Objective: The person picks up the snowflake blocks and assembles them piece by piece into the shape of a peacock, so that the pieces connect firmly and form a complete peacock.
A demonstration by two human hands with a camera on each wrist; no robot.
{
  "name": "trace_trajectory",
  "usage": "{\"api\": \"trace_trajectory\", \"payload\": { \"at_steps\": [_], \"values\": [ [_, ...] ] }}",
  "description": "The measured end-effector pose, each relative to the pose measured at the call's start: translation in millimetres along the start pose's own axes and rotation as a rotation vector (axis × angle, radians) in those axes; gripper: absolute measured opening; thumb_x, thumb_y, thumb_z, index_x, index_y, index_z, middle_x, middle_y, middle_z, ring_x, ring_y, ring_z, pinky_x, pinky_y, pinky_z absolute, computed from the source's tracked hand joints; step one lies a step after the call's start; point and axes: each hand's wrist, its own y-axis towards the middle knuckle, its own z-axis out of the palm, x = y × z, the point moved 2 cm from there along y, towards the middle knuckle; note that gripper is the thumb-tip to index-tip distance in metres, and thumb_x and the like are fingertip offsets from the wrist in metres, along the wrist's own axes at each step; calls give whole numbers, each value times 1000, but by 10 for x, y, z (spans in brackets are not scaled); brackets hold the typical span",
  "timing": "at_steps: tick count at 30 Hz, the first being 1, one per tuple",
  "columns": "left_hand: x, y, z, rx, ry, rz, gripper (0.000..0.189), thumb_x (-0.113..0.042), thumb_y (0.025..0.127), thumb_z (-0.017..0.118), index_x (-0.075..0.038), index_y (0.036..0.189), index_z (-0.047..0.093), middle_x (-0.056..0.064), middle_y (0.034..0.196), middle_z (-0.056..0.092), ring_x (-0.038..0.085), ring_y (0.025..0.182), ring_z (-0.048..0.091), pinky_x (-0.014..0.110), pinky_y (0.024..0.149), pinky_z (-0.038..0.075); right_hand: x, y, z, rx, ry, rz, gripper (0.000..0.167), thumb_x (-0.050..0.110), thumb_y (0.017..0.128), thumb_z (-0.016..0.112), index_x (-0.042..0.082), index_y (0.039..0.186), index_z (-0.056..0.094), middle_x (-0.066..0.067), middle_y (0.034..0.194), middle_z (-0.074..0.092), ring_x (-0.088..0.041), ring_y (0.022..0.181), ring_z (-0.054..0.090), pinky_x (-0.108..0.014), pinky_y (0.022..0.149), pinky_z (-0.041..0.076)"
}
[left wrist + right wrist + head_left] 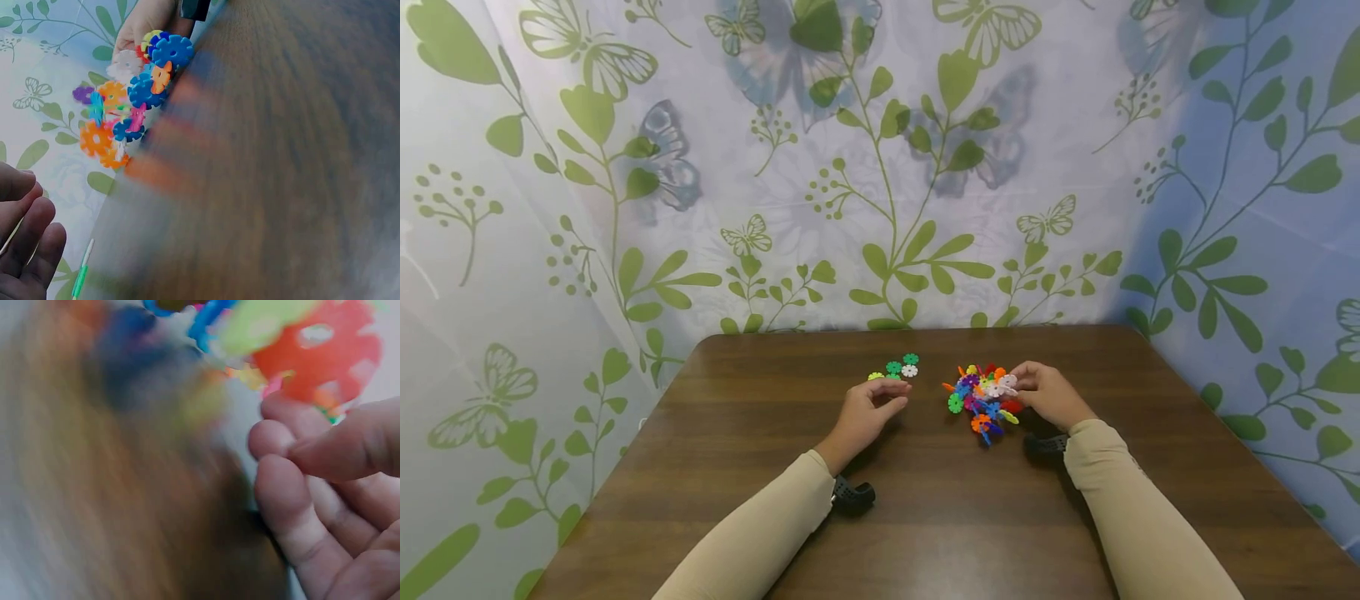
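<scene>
On the brown table lies a pile of colourful plastic flower-shaped discs, several of them slotted together at angles. At its right edge my right hand pinches a white flower-shaped disc, which also shows against the fingers in the left wrist view. Close to the right thumb is a large red disc. My left hand hovers left of the pile with loosely bent fingers and nothing between them. Beyond it lie a few loose discs: green ones, a white one and a yellow-green one.
The brown table reaches back to a hanging cloth printed with green leaves and butterflies. Black wrist mounts sit under the left wrist and the right wrist.
</scene>
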Motion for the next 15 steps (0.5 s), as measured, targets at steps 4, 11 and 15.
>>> {"api": "trace_trajectory", "payload": {
  "at_steps": [4,11,15],
  "values": [
    [63,11,-24,6,-20,-5,26,6,94,77,-2,119,77,21,113,75,25,106,72,37,90,58,-1,-37,-87,49,42,30,20,-10,95,67,-5,115,66,-19,107,73,-31,90,71,-35,73,61],
    [67,5,-39,20,-12,-8,25,5,94,77,-4,117,77,23,114,74,20,104,72,34,90,58,-10,-99,-166,87,37,68,14,-6,96,69,-4,110,70,-16,103,71,-30,80,64,-35,68,60],
    [73,-2,-31,16,-15,-4,25,6,94,76,-2,118,76,23,114,74,24,104,72,42,91,58,16,-127,-179,100,13,69,11,-4,97,70,-3,108,71,-14,101,70,-30,79,63,-34,67,59]
  ]
}}
